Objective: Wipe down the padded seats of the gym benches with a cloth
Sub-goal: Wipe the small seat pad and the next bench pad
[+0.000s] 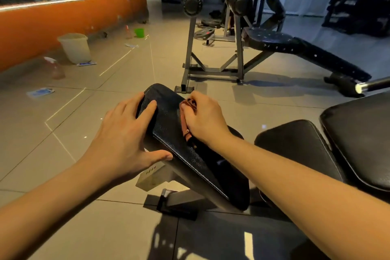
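Note:
A narrow black padded bench seat (168, 129) runs away from me in the middle of the view. My left hand (124, 137) rests on its left edge, fingers spread over the top and thumb against the side. My right hand (204, 118) grips a bunched brown cloth (186, 116) and presses it on the right part of the pad. Two more black pads (299, 145) stand at my right. Another black bench (295, 48) lies further back.
A grey barbell rack (213, 53) with weight plates stands just beyond the pad. On the tiled floor at the left are a spray bottle (55, 68), a pale bucket (75, 47), a green cup (139, 32) and scattered packets. An orange wall with a mirror lines the left side.

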